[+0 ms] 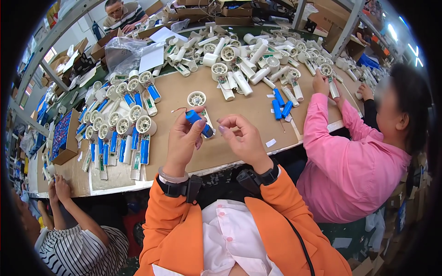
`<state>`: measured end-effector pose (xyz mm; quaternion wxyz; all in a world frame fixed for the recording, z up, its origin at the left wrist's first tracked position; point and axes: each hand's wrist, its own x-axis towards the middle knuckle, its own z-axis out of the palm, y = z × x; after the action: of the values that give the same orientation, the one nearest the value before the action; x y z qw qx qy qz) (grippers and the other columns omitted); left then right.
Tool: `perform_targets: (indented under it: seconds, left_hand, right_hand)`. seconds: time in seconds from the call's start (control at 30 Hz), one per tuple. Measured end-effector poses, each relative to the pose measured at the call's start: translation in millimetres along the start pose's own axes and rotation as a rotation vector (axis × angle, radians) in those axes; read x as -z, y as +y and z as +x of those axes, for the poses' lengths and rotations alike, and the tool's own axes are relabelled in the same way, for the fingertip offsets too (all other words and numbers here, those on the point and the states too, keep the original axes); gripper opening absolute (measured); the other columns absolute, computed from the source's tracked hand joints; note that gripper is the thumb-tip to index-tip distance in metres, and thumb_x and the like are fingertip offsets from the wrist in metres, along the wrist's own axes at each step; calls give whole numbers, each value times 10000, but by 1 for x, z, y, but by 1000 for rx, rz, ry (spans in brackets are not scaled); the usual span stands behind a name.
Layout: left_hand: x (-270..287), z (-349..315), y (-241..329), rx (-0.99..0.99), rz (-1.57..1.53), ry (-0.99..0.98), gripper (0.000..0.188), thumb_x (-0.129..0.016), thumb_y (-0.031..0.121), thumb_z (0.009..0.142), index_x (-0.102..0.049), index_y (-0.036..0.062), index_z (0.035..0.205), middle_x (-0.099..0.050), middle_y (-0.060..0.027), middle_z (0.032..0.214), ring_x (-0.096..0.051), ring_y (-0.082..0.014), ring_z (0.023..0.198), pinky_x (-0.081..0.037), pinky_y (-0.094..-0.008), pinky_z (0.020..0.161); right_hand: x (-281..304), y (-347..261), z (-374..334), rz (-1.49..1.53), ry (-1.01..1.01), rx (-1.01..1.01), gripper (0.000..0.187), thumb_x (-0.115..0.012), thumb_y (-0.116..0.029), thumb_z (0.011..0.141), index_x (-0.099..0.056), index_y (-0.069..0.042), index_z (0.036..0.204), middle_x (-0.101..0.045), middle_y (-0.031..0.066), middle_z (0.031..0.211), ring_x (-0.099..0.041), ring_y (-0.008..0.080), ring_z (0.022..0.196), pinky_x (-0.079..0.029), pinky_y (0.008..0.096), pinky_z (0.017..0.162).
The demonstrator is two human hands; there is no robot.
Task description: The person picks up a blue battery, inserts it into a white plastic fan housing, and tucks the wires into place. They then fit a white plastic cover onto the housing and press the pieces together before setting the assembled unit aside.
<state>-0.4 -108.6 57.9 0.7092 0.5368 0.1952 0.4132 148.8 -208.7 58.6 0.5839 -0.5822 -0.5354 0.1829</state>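
Blue battery (191,116) in grip of left hand (183,135); right hand (244,141), hold unclear; white slip (270,143), any print unreadable

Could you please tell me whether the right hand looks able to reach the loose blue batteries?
Probably yes: the blue batteries lie ahead and to the right of the right hand, with only brown board visibly between.

On the table (253,110), fan casings (123,126) lay at the left, beside a carton (68,154). The heap of parts (228,54) lay at the far side, loose batteries (286,109) at the right, and one single casing (197,99) behind the left hand (184,140).
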Motion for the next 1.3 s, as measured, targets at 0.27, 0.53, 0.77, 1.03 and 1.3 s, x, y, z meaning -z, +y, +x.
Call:
perform_targets:
  seconds: [0.27, 0.53, 0.77, 1.03, 1.3]
  left_hand:
    - [-2, 1, -3, 22, -27, -20, 360, -625, 207, 976, -559, 52, 1294, -662, -45, 1060, -525, -34, 685, -423, -185, 525]
    - [14, 8, -22, 79, -21, -38, 370, -612, 238, 983, -551, 44, 1292, -670, -71, 1128, -568, -53, 813, -450, -201, 648]
    - [32, 13, -28, 82, 51, -20, 425, -639, 228, 966, -532, 48, 1336, -668, -72, 1134, -593, -67, 892, -466, -221, 729]
    - [11, 6, -19, 171, -30, -206, 548, -627, 216, 972, -410, 44, 1445, -653, -106, 1184, -619, -131, 971, -489, -272, 869]
    - [7, -6, -11, 189, -140, -447, 629, -567, 182, 996, -252, 42, 1522, -619, -172, 1235, -611, -242, 1115, -465, -352, 972]
  right_hand:
    - [-6, -2, -5, 74, -44, -16, 92, -617, -47, 936, -620, 10, 1007, -688, 66, 920, -665, 120, 843, -548, 270, 765]
    - [-3, 2, -5, 93, 16, 24, 93, -620, -50, 938, -625, 21, 998, -713, 92, 915, -678, 122, 810, -545, 263, 758]
    - [42, 0, -10, -189, -207, 35, 78, -667, -63, 903, -688, -15, 960, -724, 84, 921, -684, 142, 751, -541, 280, 716]
    - [53, -23, 6, -376, -377, 255, 253, -756, -144, 805, -700, -50, 1033, -707, 76, 1035, -651, 277, 983, -505, 378, 873]
    - [42, -23, 31, -281, -433, 619, 869, -882, -349, 639, -488, -67, 1361, -487, 144, 1407, -489, 355, 1246, -385, 434, 1048]
